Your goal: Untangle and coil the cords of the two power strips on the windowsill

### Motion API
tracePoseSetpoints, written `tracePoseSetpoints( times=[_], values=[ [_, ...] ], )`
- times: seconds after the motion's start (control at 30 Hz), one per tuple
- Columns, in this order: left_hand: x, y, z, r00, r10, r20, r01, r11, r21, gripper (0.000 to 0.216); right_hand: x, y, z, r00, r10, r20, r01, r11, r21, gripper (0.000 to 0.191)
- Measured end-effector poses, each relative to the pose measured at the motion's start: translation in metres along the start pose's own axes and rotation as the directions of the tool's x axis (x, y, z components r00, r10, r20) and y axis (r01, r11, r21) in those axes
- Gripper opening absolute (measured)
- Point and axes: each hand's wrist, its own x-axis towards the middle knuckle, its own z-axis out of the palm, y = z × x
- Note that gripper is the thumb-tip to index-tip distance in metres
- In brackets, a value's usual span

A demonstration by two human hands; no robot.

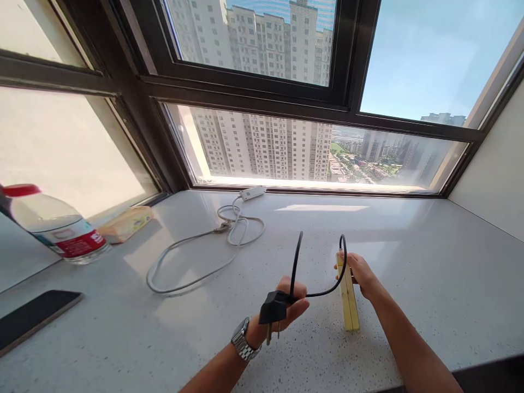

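Black cord runs in loops between my two hands. My left hand, with a metal-band watch on its wrist, is closed around the cord near a black plug. The plug's metal prongs point down toward me. My right hand grips the far end of a long yellow power strip, where the cord enters. The strip is tilted with its near end low over the white speckled counter. I cannot tell whether that end touches the counter. Some fingers of both hands are hidden.
A white cable lies looped at the back, beside a small white power strip near the window. On the left are a water bottle, a tissue pack and a dark phone. A wall bounds the right.
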Motion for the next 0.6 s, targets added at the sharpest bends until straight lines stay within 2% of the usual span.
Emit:
tracePoseSetpoints(
  times=[0.1, 0.2, 0.3, 0.37, 0.47, 0.6],
  values=[
    [0.006, 0.004, -0.003, 0.982, 0.043, 0.184, -0.040, 0.999, -0.019, 0.052, 0.008, 0.002, -0.008, 0.996, 0.078, 0.042, -0.083, 0.988, 0.133, 0.038],
    [0.014, 0.010, -0.005, 0.936, -0.006, 0.351, -0.019, 0.998, 0.067, 0.051, 0.015, -0.001, -0.030, 0.982, 0.127, 0.141, -0.167, 0.933, 0.318, 0.038],
    [0.020, 0.011, -0.005, 0.926, -0.105, 0.364, 0.037, 0.981, 0.189, 0.049, 0.017, -0.006, -0.050, 0.966, 0.071, 0.247, -0.182, 0.867, 0.463, 0.039],
    [0.021, 0.010, -0.003, 0.913, -0.145, 0.382, 0.073, 0.978, 0.196, 0.047, 0.016, -0.007, -0.054, 0.963, 0.009, 0.269, -0.158, 0.827, 0.539, 0.039],
    [0.020, 0.009, 0.000, 0.895, -0.139, 0.424, 0.095, 0.988, 0.124, 0.042, 0.014, -0.005, -0.044, 0.976, 0.002, 0.218, -0.127, 0.819, 0.559, 0.039],
    [0.015, 0.011, 0.008, 0.907, -0.086, 0.411, 0.088, 0.996, 0.013, 0.046, 0.013, 0.001, -0.019, 0.976, 0.101, 0.193, -0.180, 0.874, 0.451, 0.039]
  ],
)
